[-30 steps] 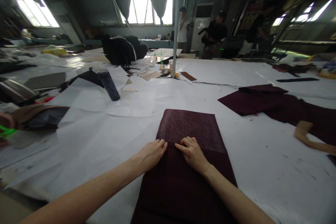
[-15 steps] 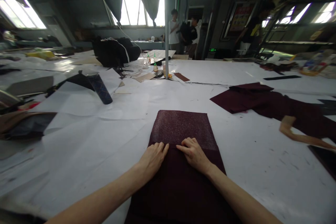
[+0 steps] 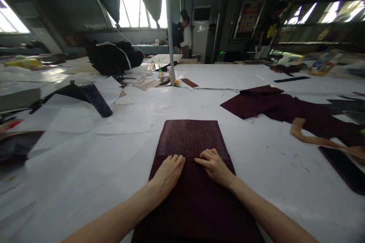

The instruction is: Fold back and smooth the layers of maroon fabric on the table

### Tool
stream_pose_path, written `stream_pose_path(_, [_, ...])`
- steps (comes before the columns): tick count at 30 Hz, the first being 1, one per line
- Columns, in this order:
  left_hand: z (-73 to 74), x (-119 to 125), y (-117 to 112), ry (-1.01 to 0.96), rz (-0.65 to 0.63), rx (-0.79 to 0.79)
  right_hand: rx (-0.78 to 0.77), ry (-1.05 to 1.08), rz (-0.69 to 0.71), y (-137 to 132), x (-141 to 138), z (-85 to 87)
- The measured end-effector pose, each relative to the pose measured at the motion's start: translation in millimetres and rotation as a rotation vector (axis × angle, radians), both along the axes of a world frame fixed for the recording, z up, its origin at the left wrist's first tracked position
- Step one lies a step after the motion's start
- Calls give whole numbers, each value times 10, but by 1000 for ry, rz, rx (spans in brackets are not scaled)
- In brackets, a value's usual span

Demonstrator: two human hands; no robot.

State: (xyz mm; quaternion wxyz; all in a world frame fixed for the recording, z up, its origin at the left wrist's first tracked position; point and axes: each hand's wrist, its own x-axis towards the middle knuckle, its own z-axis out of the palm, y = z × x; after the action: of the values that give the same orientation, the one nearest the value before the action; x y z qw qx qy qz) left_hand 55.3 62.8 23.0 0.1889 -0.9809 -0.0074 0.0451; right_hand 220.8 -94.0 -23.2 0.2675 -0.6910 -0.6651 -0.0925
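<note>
A dark maroon fabric piece (image 3: 189, 136) lies flat on the white paper-covered table (image 3: 114, 152) in front of me. Its far part has a speckled sheen and its near part is a darker layer. My left hand (image 3: 169, 170) rests palm down on the darker layer, fingertips at its far edge, fingers together and lying flat. My right hand (image 3: 214, 165) lies beside it, fingers slightly bent and pressing along the same edge. Neither hand holds anything.
More maroon fabric (image 3: 273, 104) and a tan strip (image 3: 310, 136) lie to the right. A dark roll (image 3: 98, 100) and a black bag (image 3: 110, 59) sit at the left back. A metal pole (image 3: 169, 26) rises mid-table, small bottles at its foot. People stand at the far end.
The view has swung rightward, so everything shifted left in the picture. Both hands stay on the fabric edge, nearly unmoved. People at the back have changed places.
</note>
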Motion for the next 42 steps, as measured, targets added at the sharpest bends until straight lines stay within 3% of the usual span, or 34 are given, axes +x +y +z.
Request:
stream_pose_path(8, [29, 153, -186, 17, 5, -32, -32, -60, -71, -210, 102, -6])
stream_pose_path(14, [-11, 266, -234, 27, -80, -55, -25, -78, -87, -362, 201, 2])
stream_pose_path(21, [-31, 371, -413, 11, -49, -60, -45, -77, -88, -523, 311, -17])
stream_pose_path(27, [-73, 473, -463, 7, -128, -68, -46, -96, -83, -641, 396, -24])
stream_pose_path(36, [-118, 599, -697, -34, -108, -2, -102, -212, -90, -747, 419, 14])
stream_pose_path(42, [-125, 620, -700, -23, -89, 0, -160, -356, -124, -998, 462, 90])
